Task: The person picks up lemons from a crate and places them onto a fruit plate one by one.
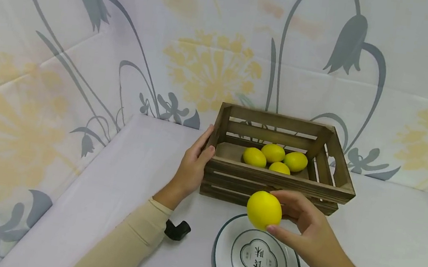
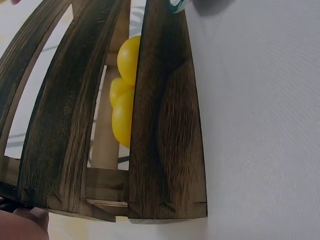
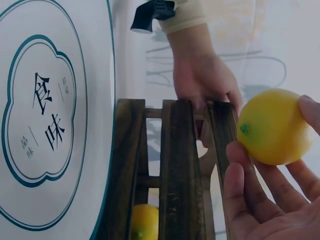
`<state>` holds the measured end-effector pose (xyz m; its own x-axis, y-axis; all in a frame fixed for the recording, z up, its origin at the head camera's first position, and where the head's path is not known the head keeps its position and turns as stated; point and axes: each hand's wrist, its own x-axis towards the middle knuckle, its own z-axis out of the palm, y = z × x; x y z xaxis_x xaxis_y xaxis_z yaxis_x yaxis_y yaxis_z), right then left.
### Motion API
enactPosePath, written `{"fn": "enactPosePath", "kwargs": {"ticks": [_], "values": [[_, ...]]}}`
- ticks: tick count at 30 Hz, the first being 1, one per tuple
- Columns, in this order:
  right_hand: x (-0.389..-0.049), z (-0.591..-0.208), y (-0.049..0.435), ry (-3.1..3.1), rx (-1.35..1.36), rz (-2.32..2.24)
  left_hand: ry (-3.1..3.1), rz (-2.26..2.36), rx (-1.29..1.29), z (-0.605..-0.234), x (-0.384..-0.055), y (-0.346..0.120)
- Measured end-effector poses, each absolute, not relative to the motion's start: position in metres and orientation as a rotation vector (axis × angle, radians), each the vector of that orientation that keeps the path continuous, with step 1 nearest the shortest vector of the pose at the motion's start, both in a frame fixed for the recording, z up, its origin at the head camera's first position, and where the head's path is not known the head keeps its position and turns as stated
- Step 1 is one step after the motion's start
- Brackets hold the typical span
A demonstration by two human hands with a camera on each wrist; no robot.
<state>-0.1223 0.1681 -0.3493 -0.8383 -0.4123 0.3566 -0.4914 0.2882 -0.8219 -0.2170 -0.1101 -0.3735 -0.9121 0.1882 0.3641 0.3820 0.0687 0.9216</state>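
Note:
My right hand [image 1: 308, 236] holds a yellow lemon [image 1: 264, 210] between thumb and fingers, in front of the crate and above the plate's far part. In the right wrist view the lemon [image 3: 275, 127] shows a small green spot at its end. A brown slatted wooden crate [image 1: 273, 175] has several more lemons [image 1: 254, 157] on its floor, grouped toward the middle and right. At the crate's left end, my left hand [image 1: 190, 166] grips the side, thumb by the top edge. Dark front slats [image 2: 167, 115] fill much of the left wrist view, with lemons behind the gap.
A round white plate [image 1: 221, 261] with a dark blue-green rim and printed characters lies on the white table [image 1: 146, 151], right before the crate. Patterned cloth [image 1: 221, 12] with flowers stands behind the crate. Black wrist devices [image 1: 178, 230] show by both sleeves.

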Motion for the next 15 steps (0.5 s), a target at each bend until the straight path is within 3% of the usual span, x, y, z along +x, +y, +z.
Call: {"fn": "enactPosePath", "kwargs": {"ticks": [15], "values": [[-0.124, -0.363, 0.174, -2.674, 0.798, 1.513, -2.204, -1.922, -0.578, -0.375, -0.219, -0.114]]}}
